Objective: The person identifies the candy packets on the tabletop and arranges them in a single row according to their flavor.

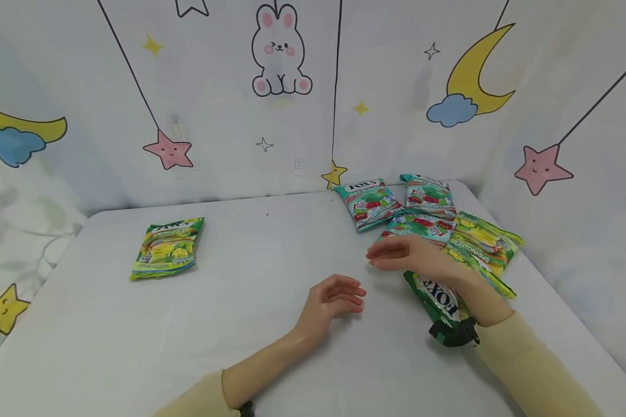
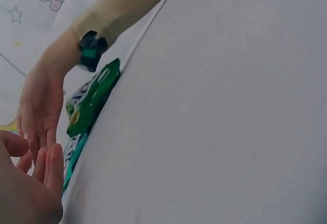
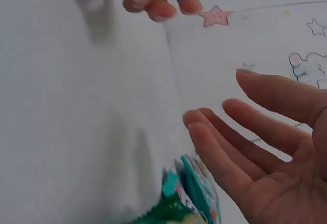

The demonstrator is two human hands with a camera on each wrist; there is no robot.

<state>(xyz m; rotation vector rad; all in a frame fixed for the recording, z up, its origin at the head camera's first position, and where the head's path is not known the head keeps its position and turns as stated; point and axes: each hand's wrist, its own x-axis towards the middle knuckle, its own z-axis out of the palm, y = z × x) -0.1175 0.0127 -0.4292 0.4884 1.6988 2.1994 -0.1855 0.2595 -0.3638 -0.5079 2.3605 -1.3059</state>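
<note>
Lying on the near side of the pillow-shaped teal-and-red foil packet: one dark-green, white-labelled foil packet; presumably light, pliant, slippery; best pinched by flat end; right grip, left grip, both relaxed, empty

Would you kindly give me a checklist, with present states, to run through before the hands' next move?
1. Left hand empty: ok.
2. Right hand empty: ok.
3. Hands apart: ok, a gap separates them in the head view.
4. Lone yellow-and-green rectangular plastic packet unobstructed: ok.
5. Teal-and-red plastic packets spread apart: not ok, bunched together.
6. Flavour of the dark green plastic packet readable: cannot tell, the sleeved right forearm covers part.
</note>
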